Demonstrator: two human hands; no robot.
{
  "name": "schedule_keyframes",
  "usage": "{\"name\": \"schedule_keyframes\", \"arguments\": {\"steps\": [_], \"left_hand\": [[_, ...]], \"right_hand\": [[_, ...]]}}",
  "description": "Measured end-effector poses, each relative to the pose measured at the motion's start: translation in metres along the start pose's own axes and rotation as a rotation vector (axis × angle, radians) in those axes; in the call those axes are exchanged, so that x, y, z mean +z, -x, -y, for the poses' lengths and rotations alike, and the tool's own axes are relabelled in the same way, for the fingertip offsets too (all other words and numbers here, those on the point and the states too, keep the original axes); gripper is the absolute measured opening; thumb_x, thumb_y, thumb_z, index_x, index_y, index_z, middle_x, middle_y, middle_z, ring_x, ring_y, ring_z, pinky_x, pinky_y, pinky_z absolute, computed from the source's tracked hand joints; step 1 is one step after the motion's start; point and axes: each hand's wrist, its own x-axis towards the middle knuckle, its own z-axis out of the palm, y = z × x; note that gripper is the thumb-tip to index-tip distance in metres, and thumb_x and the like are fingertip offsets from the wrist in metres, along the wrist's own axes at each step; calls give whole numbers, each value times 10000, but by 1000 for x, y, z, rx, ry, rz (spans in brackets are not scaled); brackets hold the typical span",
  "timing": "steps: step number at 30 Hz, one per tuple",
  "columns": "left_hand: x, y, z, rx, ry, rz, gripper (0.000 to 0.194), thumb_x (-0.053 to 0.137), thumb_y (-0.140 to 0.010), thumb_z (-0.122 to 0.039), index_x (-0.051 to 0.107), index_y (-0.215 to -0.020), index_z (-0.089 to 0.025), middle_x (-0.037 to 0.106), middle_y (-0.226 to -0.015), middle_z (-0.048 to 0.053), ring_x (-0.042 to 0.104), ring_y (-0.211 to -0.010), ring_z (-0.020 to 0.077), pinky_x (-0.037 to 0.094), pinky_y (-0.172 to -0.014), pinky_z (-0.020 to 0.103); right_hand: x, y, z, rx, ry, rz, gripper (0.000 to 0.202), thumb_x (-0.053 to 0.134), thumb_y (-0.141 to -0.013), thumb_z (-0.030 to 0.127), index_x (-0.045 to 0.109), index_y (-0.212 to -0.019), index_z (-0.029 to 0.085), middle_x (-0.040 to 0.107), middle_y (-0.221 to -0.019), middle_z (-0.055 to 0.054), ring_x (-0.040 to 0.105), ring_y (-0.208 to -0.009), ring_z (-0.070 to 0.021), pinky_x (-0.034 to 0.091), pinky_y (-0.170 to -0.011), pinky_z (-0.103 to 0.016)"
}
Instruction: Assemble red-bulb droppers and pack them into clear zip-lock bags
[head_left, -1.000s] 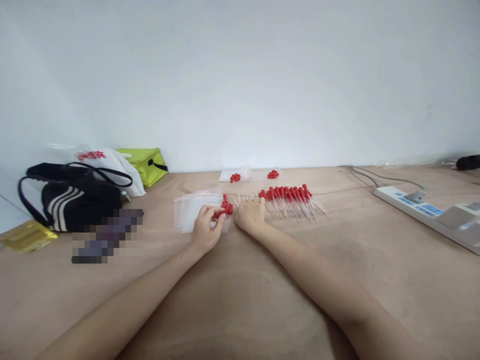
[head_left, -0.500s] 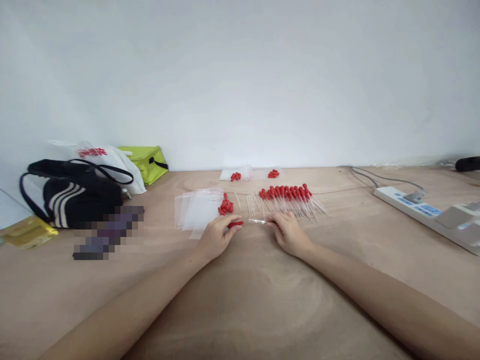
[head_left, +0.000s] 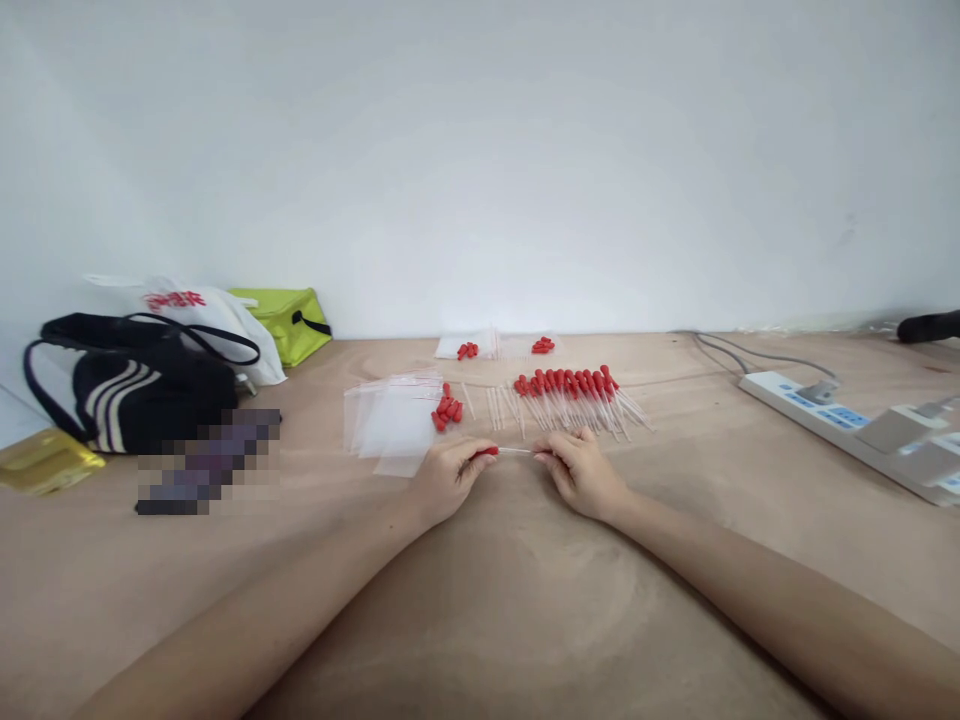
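From my remote seat I watched the person's left hand (head_left: 448, 475) pinch a small red rubber bulb (head_left: 486, 452) at its fingertips, while the right hand (head_left: 581, 470) gripped the far end of a thin clear glass tube (head_left: 514, 452). Bulb and tube met between the two hands, just above the bare wooden counter (head_left: 480, 600). I judged the step in hand to be seating the bulb onto the tube, and the next move called for a straight, gentle push so the thin glass stayed aligned.

At twelve o'clock from the hands lay a row of finished droppers with red bulbs (head_left: 574, 395), fanned side by side. At eleven o'clock sat a loose heap of red bulbs (head_left: 447, 410), touching a stack of clear zip bags (head_left: 390, 420) that looked empty. A few bare clear tubes (head_left: 499, 405) lay between heap and row.

Farther back, near the wall, two small clear bags (head_left: 495, 347) each held a few red bulbs. At nine o'clock stood a black striped bag (head_left: 135, 390), a white plastic bag (head_left: 202, 310) and a lime green pouch (head_left: 289, 320); their contents were hidden. A white power strip (head_left: 840, 425) lay at two o'clock.
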Motion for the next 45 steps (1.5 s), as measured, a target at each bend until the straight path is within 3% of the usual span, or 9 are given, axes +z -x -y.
{"name": "schedule_keyframes", "arguments": {"steps": [8, 18, 24, 39, 45], "left_hand": [[-1, 2, 1, 125, -42, 75, 165, 449, -851, -224, 602, -821, -170, 651, -742, 26, 577, -672, 143, 427, -666, 273], [-2, 1, 2, 113, -98, 84, 177, 449, -844, -237, 595, -780, -160, 634, -675, 20, 552, -615, 130, 388, -636, 260], [-4, 1, -1, 212, -125, 138, 134, 490, -824, -243, 585, -768, -168, 652, -685, -1, 557, -631, 123, 331, -754, 313], [-4, 0, -2, 189, -156, 138, 113, 502, -806, -236, 575, -751, -170, 654, -695, 0, 552, -640, 128, 327, -776, 327], [-6, -2, -1, 114, -211, 54, 107, 525, -795, -277, 591, -813, -195, 646, -741, 4, 555, -729, 164, 335, -772, 344]], "right_hand": [[-7, -6, -3, -3, -38, 87, 202, 418, -845, 240, 616, -831, 207, 637, -709, 0, 533, -635, -116, 228, -705, -295], [-1, -4, 10, -51, 112, -13, 197, 417, -816, 187, 612, -789, 189, 606, -651, 4, 489, -596, -113, 182, -637, -281], [-1, -3, 9, -135, 86, -17, 242, 388, -834, 200, 613, -746, 182, 592, -628, 6, 467, -565, -98, 169, -636, -280], [6, -8, 19, -37, 88, 88, 249, 389, -851, 214, 619, -756, 201, 605, -648, 17, 480, -614, -97, 165, -644, -273], [-6, -17, 20, -144, 310, 115, 214, 437, -828, 238, 640, -771, 201, 614, -760, -40, 465, -751, -151, 172, -644, -301]]}}
